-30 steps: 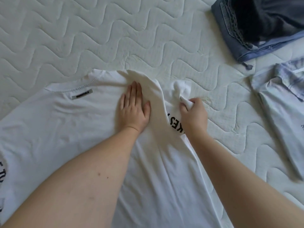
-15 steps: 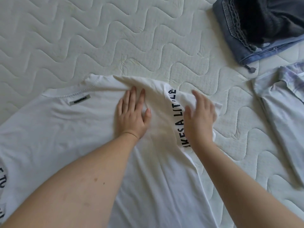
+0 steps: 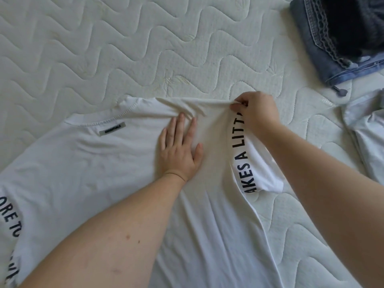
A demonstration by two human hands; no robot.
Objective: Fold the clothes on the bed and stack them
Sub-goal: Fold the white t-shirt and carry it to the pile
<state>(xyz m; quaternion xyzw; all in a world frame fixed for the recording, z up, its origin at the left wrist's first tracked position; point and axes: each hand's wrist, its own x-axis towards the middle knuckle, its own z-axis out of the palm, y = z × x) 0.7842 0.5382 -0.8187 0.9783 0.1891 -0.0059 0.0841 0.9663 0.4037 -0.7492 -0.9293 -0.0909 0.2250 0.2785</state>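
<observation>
White T-shirt spread flat on bed, filling centre and lower frame; collar label upper left of centre. Left hand flat, fingers straight, pressing shirt at centre. Right hand pinching shoulder edge of shirt, right of centre, fabric pulled taut between hands. Lettered sleeve folded inward beneath right hand. Folded jeans upper right. Pale garment at right edge.
</observation>
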